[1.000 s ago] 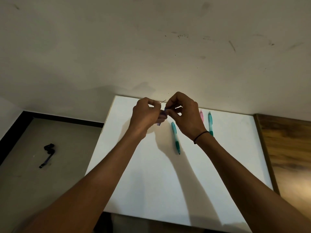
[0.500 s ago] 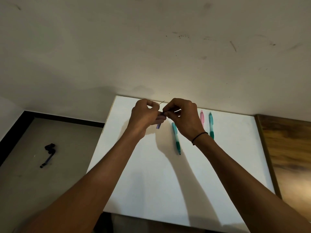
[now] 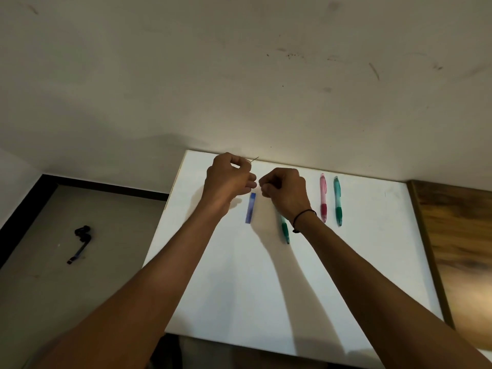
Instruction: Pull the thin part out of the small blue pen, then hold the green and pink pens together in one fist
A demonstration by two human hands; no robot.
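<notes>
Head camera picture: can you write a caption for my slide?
Left hand pinches a thin lead above a white board with three pens.

Brightness: dim room, murky wall (image 3: 239, 75); the white board (image 3: 372, 262) is the brightest patch.
Light source: seems to come from behind and above the person; a pale glow sits on the wall just over the board's far edge.
Shadows: long, soft forearm shadows fall across the board, and a broad one darkens the wall at left.
Blur: the wooden surface (image 3: 463, 249) at right is smeared; pens stay fairly sharp.
Distortion: wide-angle stretch; forearms balloon towards the bottom corners.
</notes>
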